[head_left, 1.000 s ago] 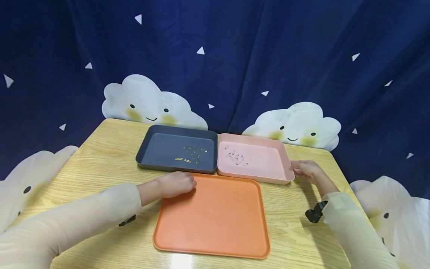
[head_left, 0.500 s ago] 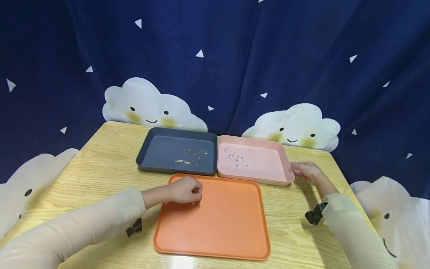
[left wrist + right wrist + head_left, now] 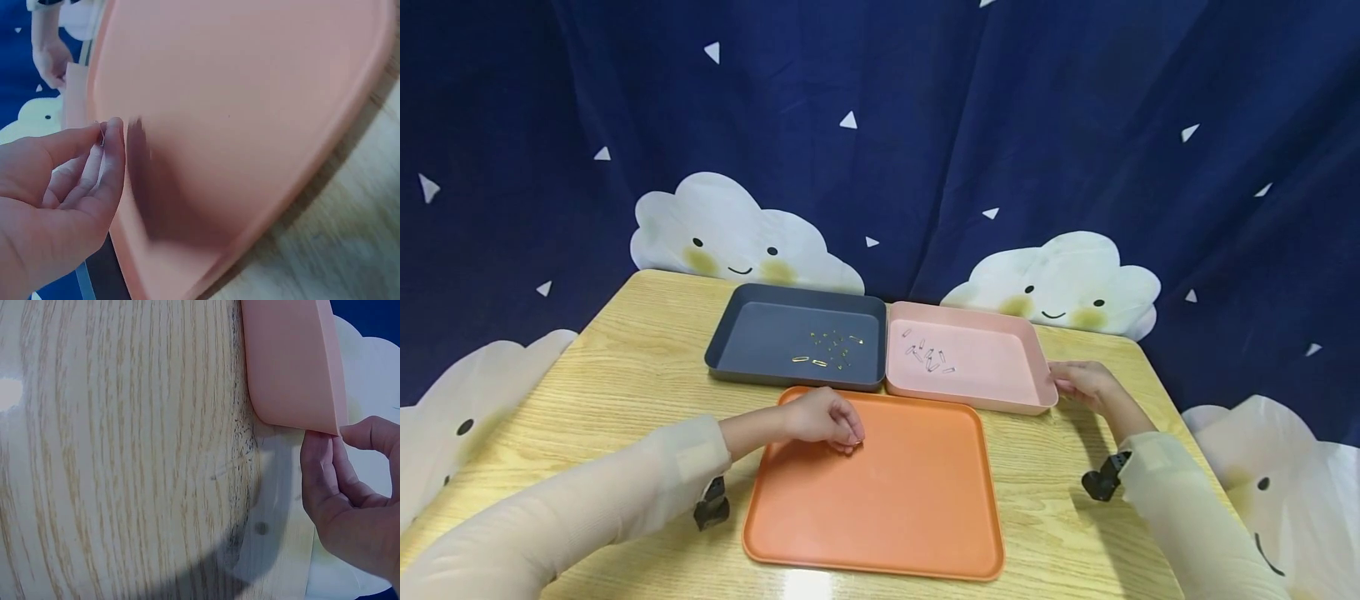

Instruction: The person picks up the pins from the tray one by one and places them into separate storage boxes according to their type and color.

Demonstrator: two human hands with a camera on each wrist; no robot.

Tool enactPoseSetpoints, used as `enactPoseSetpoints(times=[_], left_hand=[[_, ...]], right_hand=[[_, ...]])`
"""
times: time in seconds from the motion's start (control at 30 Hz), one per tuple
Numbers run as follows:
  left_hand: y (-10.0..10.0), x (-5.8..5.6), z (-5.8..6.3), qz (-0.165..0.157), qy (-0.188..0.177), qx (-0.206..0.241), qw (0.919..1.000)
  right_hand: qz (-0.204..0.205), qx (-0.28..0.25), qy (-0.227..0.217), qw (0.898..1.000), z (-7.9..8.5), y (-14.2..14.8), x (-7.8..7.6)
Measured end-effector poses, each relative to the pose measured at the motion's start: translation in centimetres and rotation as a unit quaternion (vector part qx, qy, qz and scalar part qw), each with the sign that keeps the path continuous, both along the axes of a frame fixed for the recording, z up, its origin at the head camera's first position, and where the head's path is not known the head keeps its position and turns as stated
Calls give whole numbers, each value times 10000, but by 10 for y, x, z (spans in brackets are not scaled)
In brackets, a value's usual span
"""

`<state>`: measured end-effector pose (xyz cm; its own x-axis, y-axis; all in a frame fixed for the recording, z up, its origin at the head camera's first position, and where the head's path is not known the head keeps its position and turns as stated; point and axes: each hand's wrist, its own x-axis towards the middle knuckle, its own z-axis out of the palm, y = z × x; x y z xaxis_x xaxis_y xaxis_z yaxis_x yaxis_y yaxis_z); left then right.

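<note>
My left hand is over the upper left part of the orange tray. In the left wrist view its thumb and fingertips pinch a small, thin safety pin, mostly hidden by the fingers. My right hand holds the right end of the pink tray, thumb at the rim and fingers against the outer wall, as the right wrist view shows. Several silver safety pins lie in the left half of the pink tray. Gold pins of different sizes lie in the dark grey tray.
Side by side, the dark grey and pink trays stand at the back of the wooden table, right behind the orange tray. A dark blue curtain with white clouds hangs behind the table.
My left hand has come from the orange tray's back left edge toward the right and nearer, and turned so its pinching fingertips show. The right hand stays on the pink tray.
</note>
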<state>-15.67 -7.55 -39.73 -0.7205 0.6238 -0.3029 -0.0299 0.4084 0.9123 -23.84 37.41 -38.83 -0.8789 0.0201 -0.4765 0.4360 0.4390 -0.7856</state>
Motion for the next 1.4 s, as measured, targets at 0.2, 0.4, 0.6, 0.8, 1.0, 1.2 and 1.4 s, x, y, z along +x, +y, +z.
enactPoseSetpoints(times=[0.2,0.4,0.6,0.8,1.0,1.2,1.4], left_hand=[[5,-7,0,582,-907,503,9929],[13,-14,4,941,-1172,589,9869],[27,-21,14,1072,-1237,682,9842],[44,-30,30,1189,-1201,604,9838],[61,-49,42,1232,-1194,377,9845],[75,-70,52,1045,-1155,-110,9877],[88,-83,64,880,-531,-904,9906]], right_hand=[[23,93,10,10000,0,-1,-1],[-8,259,-21,9997,0,0,0],[-34,116,6,9999,0,0,0],[-6,126,19,9999,-1,0,-1],[7,83,11,10000,-1,2,-1],[86,-22,44,10000,-3,5,-2],[239,-66,68,9997,-3,11,-4]])
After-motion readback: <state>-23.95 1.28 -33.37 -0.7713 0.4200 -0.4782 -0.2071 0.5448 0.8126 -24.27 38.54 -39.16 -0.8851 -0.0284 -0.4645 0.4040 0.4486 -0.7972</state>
